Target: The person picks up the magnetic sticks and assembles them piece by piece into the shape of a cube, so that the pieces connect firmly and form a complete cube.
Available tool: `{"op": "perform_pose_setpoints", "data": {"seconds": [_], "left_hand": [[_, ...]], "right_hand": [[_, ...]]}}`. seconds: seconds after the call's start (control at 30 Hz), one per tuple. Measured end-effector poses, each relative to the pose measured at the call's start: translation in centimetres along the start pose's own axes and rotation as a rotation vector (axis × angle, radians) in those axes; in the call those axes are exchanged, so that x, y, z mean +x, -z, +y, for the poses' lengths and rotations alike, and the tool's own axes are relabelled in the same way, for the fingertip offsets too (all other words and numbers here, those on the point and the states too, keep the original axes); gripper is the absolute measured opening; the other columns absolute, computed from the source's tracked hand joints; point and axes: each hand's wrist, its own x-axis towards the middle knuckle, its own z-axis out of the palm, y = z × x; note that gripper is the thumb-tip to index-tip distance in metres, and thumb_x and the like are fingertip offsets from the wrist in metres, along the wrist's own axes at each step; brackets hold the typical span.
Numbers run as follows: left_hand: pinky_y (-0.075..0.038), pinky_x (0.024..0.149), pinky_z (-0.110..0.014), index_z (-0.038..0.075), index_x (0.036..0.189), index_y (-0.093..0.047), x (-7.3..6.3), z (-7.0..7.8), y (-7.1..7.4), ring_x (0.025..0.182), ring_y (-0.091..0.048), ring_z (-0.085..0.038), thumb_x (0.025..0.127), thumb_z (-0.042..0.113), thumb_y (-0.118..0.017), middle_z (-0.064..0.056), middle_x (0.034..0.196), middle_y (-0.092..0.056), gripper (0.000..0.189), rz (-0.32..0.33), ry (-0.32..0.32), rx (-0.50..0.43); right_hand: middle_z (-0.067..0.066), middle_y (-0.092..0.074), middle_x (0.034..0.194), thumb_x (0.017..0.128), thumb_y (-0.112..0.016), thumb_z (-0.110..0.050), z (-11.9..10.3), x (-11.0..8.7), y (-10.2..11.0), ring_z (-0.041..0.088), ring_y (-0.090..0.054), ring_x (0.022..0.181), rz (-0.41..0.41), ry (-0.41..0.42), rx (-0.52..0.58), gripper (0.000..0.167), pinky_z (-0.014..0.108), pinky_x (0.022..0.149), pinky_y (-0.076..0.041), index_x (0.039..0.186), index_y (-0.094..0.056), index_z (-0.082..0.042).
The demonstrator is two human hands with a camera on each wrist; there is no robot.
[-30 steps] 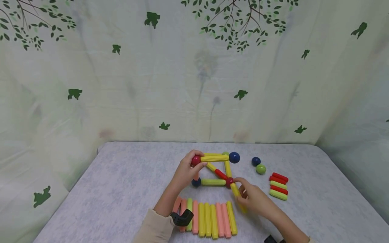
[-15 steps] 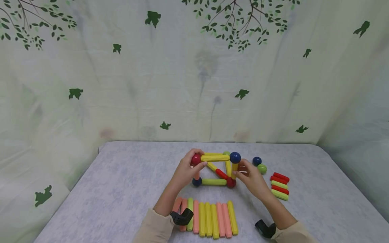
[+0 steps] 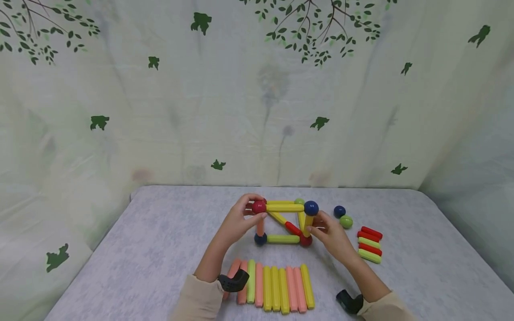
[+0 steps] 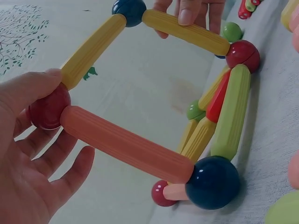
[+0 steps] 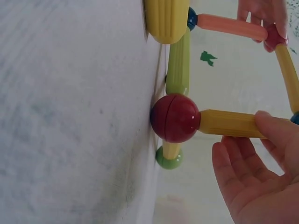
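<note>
An upright square of magnetic rods and balls stands on the table. My left hand [image 3: 234, 223] pinches its upper-left red ball [image 4: 49, 107], thumb on the near side. Below that ball a pink rod [image 4: 126, 142] runs down to a dark blue ball [image 3: 260, 239]. A yellow rod [image 3: 285, 208] forms the top, reaching another blue ball [image 3: 311, 208]. With thumb and fingers my right hand [image 3: 333, 238] grips the right upright, a yellow rod [image 5: 229, 123], between that ball and a lower red ball [image 5: 175, 118]. A green rod [image 3: 283, 239] makes the bottom side.
Behind the square, more joined rods include a short red rod [image 3: 293, 228] and a green ball [image 3: 299, 202]. Several loose long rods [image 3: 275, 289] lie in a row in front. To the right lie a blue ball [image 3: 339, 211], a green ball [image 3: 346, 221] and short rods [image 3: 370, 244].
My right hand has raised the yellow rod from slanting toward the front to upright beneath the blue ball. My left hand has shifted slightly left, uncovering more of the pink rod.
</note>
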Motion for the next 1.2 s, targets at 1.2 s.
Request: {"op": "perform_pose_setpoints", "data": {"seconds": [1.2], "left_hand": [[-0.039, 0.054, -0.029, 0.007, 0.118, -0.053, -9.7, -1.8, 2.3, 0.068, -0.046, -0.014, 0.075, 0.009, -0.065, -0.001, 0.084, -0.050, 0.045, -0.412, 0.406, 0.476]], "right_hand": [[0.006, -0.059, 0.094, 0.072, -0.074, -0.016, 5.4, -5.9, 8.9, 0.020, -0.049, 0.080, -0.248, -0.280, -0.548, 0.041, 0.043, 0.076, -0.048, 0.107, -0.061, 0.001]]}}
